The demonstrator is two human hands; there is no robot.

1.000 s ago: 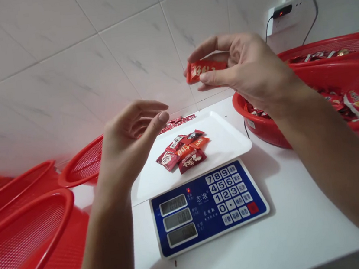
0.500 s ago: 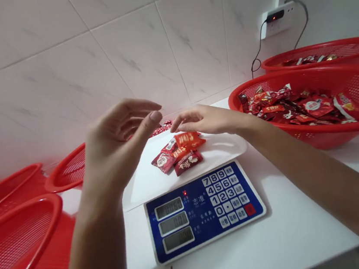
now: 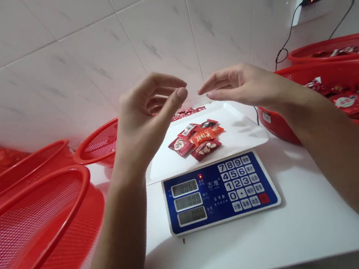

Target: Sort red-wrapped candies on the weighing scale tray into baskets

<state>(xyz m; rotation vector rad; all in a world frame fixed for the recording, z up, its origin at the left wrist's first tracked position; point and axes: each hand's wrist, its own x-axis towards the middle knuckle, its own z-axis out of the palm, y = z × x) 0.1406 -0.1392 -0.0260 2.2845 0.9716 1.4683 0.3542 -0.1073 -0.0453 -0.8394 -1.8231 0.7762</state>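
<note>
My left hand (image 3: 148,118) is raised above the left side of a white weighing tray (image 3: 240,133), its fingers curved and the thumb apart from them, with nothing visible in it. Across from it, my right hand (image 3: 241,83) hovers over the tray's far right part, fingers stretched out and holding nothing. Below both hands, several small red and orange wrapped snack packets (image 3: 204,136) lie in a loose heap on the tray. The tray sits on a digital scale (image 3: 221,190) with a blue keypad panel and lit displays.
More red packets (image 3: 188,112) lie behind the tray by the tiled wall. At the right stands a red basket (image 3: 278,124) of packets, with another basket (image 3: 304,56) behind. Red mesh baskets (image 3: 85,176) line the left. A power strip (image 3: 311,7) hangs on the wall.
My right hand has lifted away from the packets, and my left hand has risen too. An orange packet now lies flatter on the heap. The view has shifted left; the scale's top reading has changed.
</note>
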